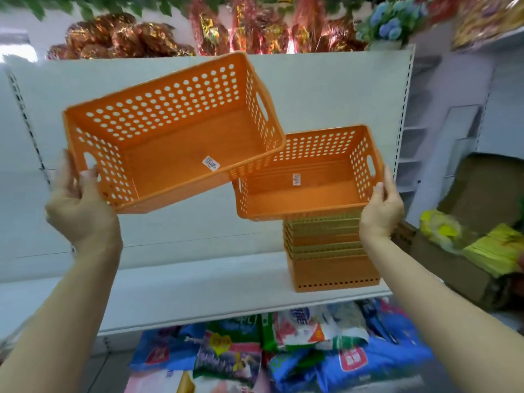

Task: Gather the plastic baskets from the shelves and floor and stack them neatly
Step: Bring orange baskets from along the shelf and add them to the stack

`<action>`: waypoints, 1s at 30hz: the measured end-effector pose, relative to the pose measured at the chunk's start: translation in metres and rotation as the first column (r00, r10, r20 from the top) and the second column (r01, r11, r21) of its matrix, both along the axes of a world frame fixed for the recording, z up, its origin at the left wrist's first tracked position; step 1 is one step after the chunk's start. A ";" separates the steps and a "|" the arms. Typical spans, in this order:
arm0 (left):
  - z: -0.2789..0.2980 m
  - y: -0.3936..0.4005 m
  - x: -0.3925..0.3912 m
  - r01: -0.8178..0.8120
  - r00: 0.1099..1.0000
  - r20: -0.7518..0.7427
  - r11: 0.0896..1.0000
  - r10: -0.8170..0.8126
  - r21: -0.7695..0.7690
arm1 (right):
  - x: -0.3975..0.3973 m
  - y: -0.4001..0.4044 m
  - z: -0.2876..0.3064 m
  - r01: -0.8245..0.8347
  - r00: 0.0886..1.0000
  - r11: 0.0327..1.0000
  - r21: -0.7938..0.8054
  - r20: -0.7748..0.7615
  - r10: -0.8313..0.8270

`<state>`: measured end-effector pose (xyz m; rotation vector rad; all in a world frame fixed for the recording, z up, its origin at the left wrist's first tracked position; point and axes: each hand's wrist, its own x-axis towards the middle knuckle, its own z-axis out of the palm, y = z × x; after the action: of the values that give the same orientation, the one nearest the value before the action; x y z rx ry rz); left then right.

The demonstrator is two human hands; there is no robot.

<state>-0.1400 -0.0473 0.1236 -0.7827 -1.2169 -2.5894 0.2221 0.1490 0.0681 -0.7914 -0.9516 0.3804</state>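
My left hand [80,205] grips the left end of an orange perforated basket [173,143], held up in the air and tilted, its right end overlapping the stack's top. A stack of nested baskets [329,251], orange and olive green, stands on the white shelf [181,290] at the right. The top orange basket [309,180] of that stack sits crooked on it, and my right hand [381,205] holds its right end by the handle side. Both orange baskets carry a small price sticker inside.
Bags of packaged goods [255,350] fill the space under the shelf. A cardboard box [467,245] with yellow items sits at the right. Foil decorations [119,38] and blue artificial flowers [391,24] line the top of the shelving.
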 end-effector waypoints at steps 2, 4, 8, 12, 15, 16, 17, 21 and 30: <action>-0.005 0.023 0.018 0.021 0.999 -0.025 0.999 -0.021 -0.024 | 0.025 0.026 0.000 0.009 1.000 0.997 -0.075 0.023 -0.007; -0.001 0.046 0.045 0.039 0.999 -0.028 0.999 -0.040 -0.032 | 0.050 0.050 0.000 0.016 0.999 0.987 -0.158 0.050 -0.009; 0.005 0.083 0.076 0.016 1.000 -0.016 0.995 -0.018 -0.098 | 0.071 0.080 -0.008 0.032 0.996 0.952 -0.304 0.092 -0.004; 0.022 0.115 0.107 0.004 0.998 -0.065 0.983 -0.016 -0.185 | 0.081 0.100 0.013 0.161 0.964 0.877 -0.453 0.264 -0.041; 0.028 0.141 0.127 0.032 0.996 -0.071 0.976 -0.048 -0.215 | 0.089 0.115 0.021 0.168 0.954 0.858 -0.485 0.298 -0.018; 0.029 0.149 0.135 0.047 0.996 -0.068 0.973 -0.063 -0.225 | 0.090 0.120 0.023 0.166 0.950 0.858 -0.486 0.312 -0.007; 0.030 0.157 0.144 0.056 0.995 -0.071 0.969 -0.075 -0.239 | 0.091 0.125 0.024 0.169 0.942 0.857 -0.486 0.336 0.005; 0.027 0.189 0.174 0.092 0.990 -0.076 0.956 -0.118 -0.280 | 0.084 0.133 0.024 0.180 0.891 0.847 -0.501 0.447 0.076; 0.005 0.250 0.208 0.041 0.983 -0.117 0.790 -0.142 -0.611 | 0.109 0.155 0.003 -0.212 0.969 0.772 -0.599 -0.026 0.246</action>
<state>0.0676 0.2026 0.1286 -1.1520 -2.0384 -2.1297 0.3310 0.3038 0.0713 -1.2710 -0.9911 0.9117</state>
